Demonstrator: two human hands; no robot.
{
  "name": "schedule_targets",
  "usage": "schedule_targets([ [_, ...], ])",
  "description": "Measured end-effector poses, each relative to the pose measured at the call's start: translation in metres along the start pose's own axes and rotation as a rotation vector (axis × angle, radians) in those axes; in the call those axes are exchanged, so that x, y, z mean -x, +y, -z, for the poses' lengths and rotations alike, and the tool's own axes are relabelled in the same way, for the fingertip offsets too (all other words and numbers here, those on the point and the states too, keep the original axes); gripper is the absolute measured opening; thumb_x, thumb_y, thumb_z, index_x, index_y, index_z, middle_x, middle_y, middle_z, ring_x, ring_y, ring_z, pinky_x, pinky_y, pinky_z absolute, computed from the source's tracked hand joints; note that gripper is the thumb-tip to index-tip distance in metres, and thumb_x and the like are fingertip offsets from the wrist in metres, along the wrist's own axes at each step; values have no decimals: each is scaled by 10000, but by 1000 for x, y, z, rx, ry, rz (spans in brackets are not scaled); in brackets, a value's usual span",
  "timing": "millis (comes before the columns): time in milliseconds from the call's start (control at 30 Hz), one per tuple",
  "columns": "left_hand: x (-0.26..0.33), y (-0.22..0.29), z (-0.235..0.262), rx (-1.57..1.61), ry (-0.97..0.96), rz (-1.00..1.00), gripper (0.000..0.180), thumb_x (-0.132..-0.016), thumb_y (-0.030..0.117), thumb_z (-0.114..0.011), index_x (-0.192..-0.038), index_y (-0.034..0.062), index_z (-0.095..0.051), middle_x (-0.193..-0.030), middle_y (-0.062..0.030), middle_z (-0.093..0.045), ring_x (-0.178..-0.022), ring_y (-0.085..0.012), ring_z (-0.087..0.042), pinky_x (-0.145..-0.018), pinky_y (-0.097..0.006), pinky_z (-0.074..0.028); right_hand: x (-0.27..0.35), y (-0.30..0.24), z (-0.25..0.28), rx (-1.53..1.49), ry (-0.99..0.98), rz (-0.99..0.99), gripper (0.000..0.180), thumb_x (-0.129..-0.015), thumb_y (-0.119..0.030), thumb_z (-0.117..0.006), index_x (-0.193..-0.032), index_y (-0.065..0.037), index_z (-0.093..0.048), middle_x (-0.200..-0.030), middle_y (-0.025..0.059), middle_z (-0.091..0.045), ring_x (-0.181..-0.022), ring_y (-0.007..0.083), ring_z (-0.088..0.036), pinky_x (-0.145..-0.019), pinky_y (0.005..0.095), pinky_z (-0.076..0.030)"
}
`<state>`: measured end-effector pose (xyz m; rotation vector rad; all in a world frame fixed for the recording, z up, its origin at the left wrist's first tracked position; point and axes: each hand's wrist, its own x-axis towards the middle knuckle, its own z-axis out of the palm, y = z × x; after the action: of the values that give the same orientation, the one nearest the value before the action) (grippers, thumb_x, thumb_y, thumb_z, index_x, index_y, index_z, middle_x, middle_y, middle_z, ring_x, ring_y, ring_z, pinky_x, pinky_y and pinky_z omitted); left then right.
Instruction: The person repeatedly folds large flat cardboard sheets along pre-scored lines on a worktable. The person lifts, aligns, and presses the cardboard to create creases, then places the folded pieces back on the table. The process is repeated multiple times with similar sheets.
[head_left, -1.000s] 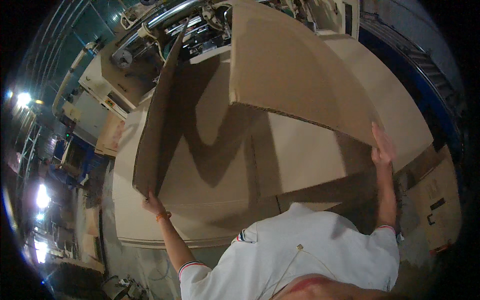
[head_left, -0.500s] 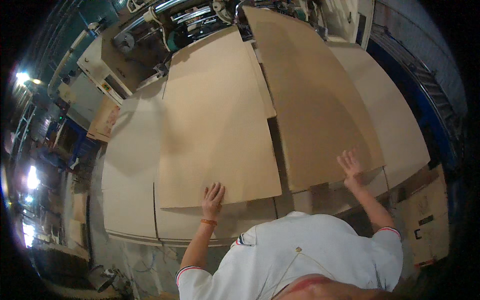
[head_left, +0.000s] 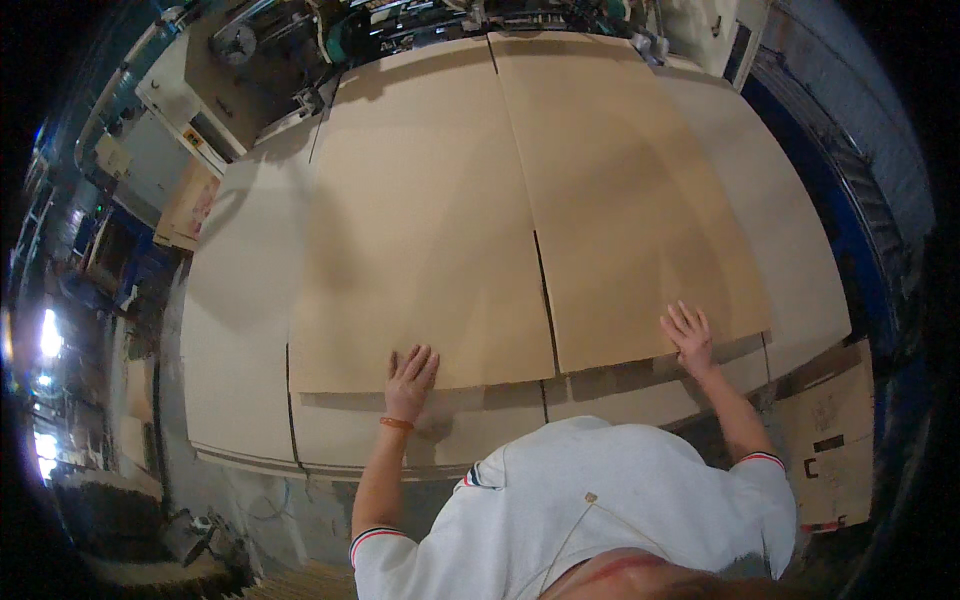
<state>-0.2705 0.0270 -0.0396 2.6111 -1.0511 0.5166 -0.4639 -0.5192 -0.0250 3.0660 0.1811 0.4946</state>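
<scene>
Under both flat hands (head_left: 410, 378), cardboard sheet (head_left: 520, 210).

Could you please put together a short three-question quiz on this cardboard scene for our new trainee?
1. True or false: the left hand lies flat, fingers spread, at the near edge of the top cardboard sheet.
2. Where does the right hand rest? A) on a near corner of the top sheet; B) on the printed carton; C) in the air.
3. What does the left wrist wear?

Key:
1. True.
2. A; the printed carton stands apart, lower right.
3. An orange band.
</scene>
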Motion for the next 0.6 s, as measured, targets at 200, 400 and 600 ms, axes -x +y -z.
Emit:
schedule_targets([
  [200, -64, -19, 22, -118, 91, -73, 407, -841, 149, -630, -1239, 216, -584, -1299, 0, -560, -1198, -206, -534, -1066, -511, -327, -65, 37, 26, 79, 144, 134, 431, -767, -47, -602, -1196, -92, -608, -1297, 61, -576, -1213, 267, -529, -1045, 576, -314],
  [400, -147, -40, 21, -93, 121, -86, 389, -851, 156, -625, -1234, 207, -582, -1288, -19, -567, -1189, -230, -535, -1031, -502, -372, -142, 87, 31, 92, 247, 168, 314, -867, -107, -554, -1172, -98, -627, -1252, 35, -610, -1145, 252, -578, -1049, 578, -307],
  [600, -213, -70, -22, -113, 169, -119, 387, -854, 204, -631, -1237, 177, -579, -1293, -39, -561, -1206, -254, -517, -1020, -506, -380, -212, 116, 5, 152, 292, 41, 405, -827, -76, -569, -1224, -149, -607, -1293, 24, -579, -1206, 246, -522, -1062, 576, -283],
])
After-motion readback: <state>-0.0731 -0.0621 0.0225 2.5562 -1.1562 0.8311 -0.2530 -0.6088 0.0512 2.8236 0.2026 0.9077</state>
